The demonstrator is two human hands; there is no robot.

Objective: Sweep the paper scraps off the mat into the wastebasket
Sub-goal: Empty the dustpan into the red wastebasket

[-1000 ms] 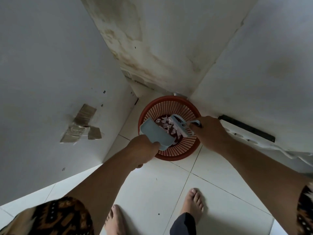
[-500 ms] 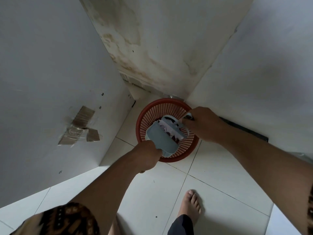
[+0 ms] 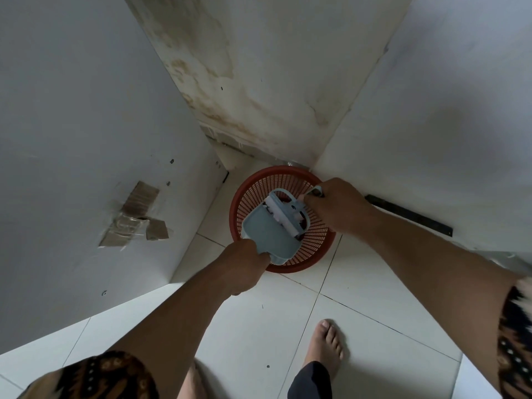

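From the head view, looking down into a corner of the room, a round red-orange plastic mesh wastebasket point(image 3: 319, 246) stands on the white tiled floor point(image 3: 259, 326), close against the stained, discoloured wall point(image 3: 259, 82) behind it.

Over the basket's mouth the left hand point(image 3: 244, 267) has its fingers curled round the handle of a light blue plastic dustpan point(image 3: 266, 236). The pan is tilted, with its broad smooth face toward the camera and its open edge pointing away from the person into the basket.

The right hand point(image 3: 338, 207) reaches in from the other side and grips the handle end of a small blue-grey hand brush with pale bristles point(image 3: 285, 216). The brush lies across the pan's open edge, touching it, above the middle of the basket.

A few pale pink and white paper scraps point(image 3: 299, 216) show just beside the bristles. Whether they lie on the pan's lip or down in the basket cannot be told.

A brown and black patterned sleeve point(image 3: 100, 375) covers the left upper arm. One bare foot point(image 3: 328, 347) stands on the tiles below the basket.

On the white panel to the left, strips of brown cardboard and clear tape point(image 3: 138, 214) are stuck in a rough patch. A black strip point(image 3: 408, 216) runs along the white surface behind the right forearm.
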